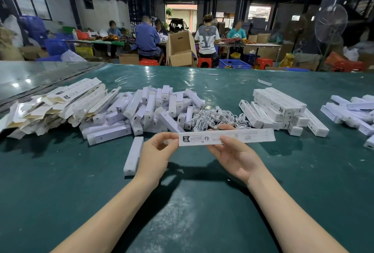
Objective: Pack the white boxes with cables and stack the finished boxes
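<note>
I hold a long white box point(242, 137) level above the green table. My left hand point(156, 151) pinches its left end, where a flap sticks out. My right hand point(232, 151) grips the box near its middle, thumb on the printed front and fingers behind. A loose pile of white cables point(218, 118) lies just beyond the box. One narrow white inner box point(132, 155) lies on the table beside my left wrist. A stack of closed white boxes point(281, 107) stands to the right of the cables.
Flat unfolded cartons point(56, 107) are heaped at the left, with a jumble of small white inner boxes point(153, 109) in the middle. More white boxes point(352, 113) lie at the far right. Several people sit at tables behind the green table point(202, 202).
</note>
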A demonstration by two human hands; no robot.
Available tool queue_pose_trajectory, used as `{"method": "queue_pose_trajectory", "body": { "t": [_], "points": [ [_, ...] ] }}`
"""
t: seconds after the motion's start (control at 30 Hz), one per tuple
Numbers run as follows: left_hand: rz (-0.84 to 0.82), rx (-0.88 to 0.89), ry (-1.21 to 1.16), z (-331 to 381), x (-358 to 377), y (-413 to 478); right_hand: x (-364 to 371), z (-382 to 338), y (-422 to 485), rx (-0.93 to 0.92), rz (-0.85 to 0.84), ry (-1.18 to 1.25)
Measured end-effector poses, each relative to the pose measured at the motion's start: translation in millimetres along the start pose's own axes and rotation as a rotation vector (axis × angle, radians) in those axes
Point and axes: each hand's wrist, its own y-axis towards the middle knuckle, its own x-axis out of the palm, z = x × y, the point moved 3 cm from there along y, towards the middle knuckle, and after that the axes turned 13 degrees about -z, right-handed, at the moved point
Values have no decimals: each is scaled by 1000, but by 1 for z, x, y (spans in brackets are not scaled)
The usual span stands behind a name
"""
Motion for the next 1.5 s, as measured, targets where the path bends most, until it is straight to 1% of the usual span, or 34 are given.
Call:
{"method": "queue_pose_trajectory", "body": {
  "t": [0.07,0.1,0.2,0.3,0.43,0.53,0.63,0.7,0.77,0.87,1.0,1.1,1.13,1.27,1.33,1.37,1.4,1.47,1.5],
  "points": [
    [28,77,20,3,1,-1,2,1,0,10,2,-14],
    [40,94,-21,4,1,-1,2,1,0,9,5,-12],
    [-8,66,-224,6,3,1,1,0,0,-20,28,17],
    [-52,51,-209,6,5,1,1,-2,-1,-16,30,11],
    [-52,21,-348,7,5,2,5,-1,-3,6,-10,19],
    [-46,18,-379,9,3,2,7,-1,-3,-10,1,37],
    [-65,-10,-478,9,5,2,8,-2,-3,-19,6,49],
    [-36,-25,-512,7,5,1,11,0,-3,-15,-3,67],
    [40,-27,-480,3,5,-1,10,3,-3,0,6,70],
    [154,9,-342,2,6,-6,8,5,-1,2,50,39],
    [156,47,-184,3,11,-10,7,5,0,-29,70,47],
    [188,-3,-186,3,9,-11,7,7,0,-29,74,48],
    [183,12,-158,5,9,-12,7,7,0,-31,78,45],
    [75,206,213,22,16,-18,8,4,0,-54,106,87],
    [14,235,320,23,19,-19,8,3,0,-65,127,133],
    [-41,209,312,22,22,-19,8,4,0,-70,132,154],
    [-110,153,235,18,25,-20,9,4,1,-78,129,176],
    [-243,-3,-80,13,34,-22,9,5,0,-95,117,212],
    [-281,-45,-208,11,38,-22,10,6,0,-95,117,206]
  ]
}}
